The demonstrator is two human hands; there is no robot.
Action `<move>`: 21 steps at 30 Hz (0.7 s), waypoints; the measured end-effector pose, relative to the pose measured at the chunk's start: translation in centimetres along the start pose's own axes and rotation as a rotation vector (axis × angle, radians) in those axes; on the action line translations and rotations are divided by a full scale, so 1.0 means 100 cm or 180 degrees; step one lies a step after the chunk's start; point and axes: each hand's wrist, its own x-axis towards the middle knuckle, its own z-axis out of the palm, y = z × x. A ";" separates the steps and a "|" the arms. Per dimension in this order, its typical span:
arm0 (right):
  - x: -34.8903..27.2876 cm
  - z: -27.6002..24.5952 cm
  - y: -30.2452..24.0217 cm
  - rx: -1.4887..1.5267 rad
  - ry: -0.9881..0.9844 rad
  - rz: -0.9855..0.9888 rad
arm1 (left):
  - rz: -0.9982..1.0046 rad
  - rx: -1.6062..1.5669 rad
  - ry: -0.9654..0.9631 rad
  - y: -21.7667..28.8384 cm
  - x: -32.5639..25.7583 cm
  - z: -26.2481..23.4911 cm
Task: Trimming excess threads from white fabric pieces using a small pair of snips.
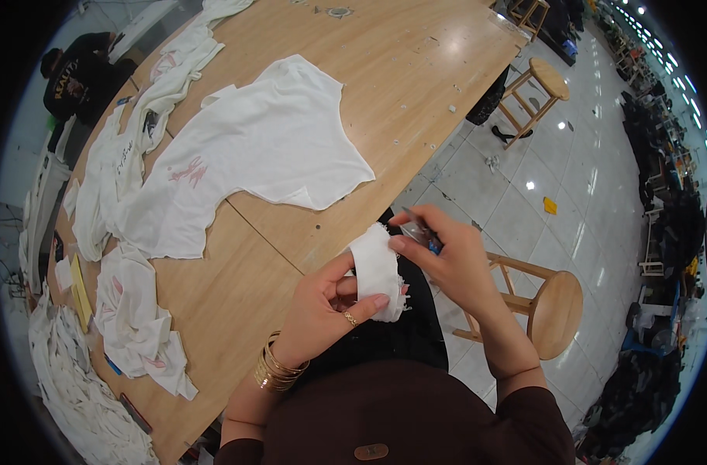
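Note:
My left hand [322,302], with a ring and gold bracelets, is closed on a rolled band of white fabric [375,267] with frayed edges. The band is held up in front of my lap, just past the table's edge. My right hand [458,260] is closed around small thread snips [420,226] with a metal blade and a bit of blue, its fingertips at the band's upper right edge. Whether the blades touch a thread is too small to tell. Beyond my hands, a white garment piece [268,132] with a pink print lies spread on the wooden table [400,70].
More white printed pieces [136,310] lie along the table's left, above a heap of white cloth [82,387]. Wooden stools stand at right, one close [556,314], one farther [549,79]. A person in black [78,81] works at far left. Dark piles [632,395] line the right.

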 end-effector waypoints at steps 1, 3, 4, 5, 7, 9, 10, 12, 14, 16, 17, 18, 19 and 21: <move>-0.002 -0.003 0.000 -0.0004 0.0002 0.0001 | 0.0031 0.0042 0.0103 0.001 -0.001 0.001; -0.006 -0.010 0.003 -0.0390 0.0354 -0.0672 | 0.0029 0.0123 0.0167 0.003 -0.002 0.001; -0.008 -0.013 0.007 -0.0425 0.0355 -0.0866 | 0.0027 0.0211 0.0236 0.003 -0.003 0.001; -0.010 -0.017 0.007 -0.0426 0.0355 -0.0866 | 0.0027 0.0210 0.0235 0.003 -0.003 0.000; -0.016 -0.024 0.002 -0.0803 0.0144 -0.1295 | 0.0102 0.0248 0.0229 0.002 -0.002 0.000; -0.022 -0.027 -0.006 -0.1188 0.0128 -0.1316 | 0.0166 0.0195 0.0276 0.005 -0.002 0.003; -0.024 -0.028 -0.008 -0.1574 0.0116 -0.1333 | 0.0230 0.0143 0.0320 0.006 -0.001 0.004; -0.024 -0.028 -0.011 -0.1721 0.0211 -0.1455 | 0.0309 0.0148 0.0331 0.003 -0.001 0.001; -0.024 -0.027 -0.012 -0.1869 0.0310 -0.1582 | 0.0394 0.0154 0.0342 0.002 -0.001 0.001; -0.025 -0.025 -0.011 -0.1603 0.0392 -0.1672 | 0.0426 0.0130 0.0509 0.003 -0.002 0.003; -0.025 -0.025 -0.010 -0.1601 0.0388 -0.1676 | 0.0427 0.0130 0.0515 0.004 -0.003 0.003; -0.026 -0.025 -0.010 -0.1666 0.0319 -0.1781 | 0.0430 0.0126 0.0531 0.005 -0.003 0.002; -0.027 -0.025 -0.010 -0.1733 0.0252 -0.1883 | 0.0433 0.0122 0.0544 0.006 -0.003 0.002; -0.026 -0.023 -0.007 -0.1798 0.0233 -0.1954 | 0.0442 0.0155 0.0566 0.006 -0.004 0.003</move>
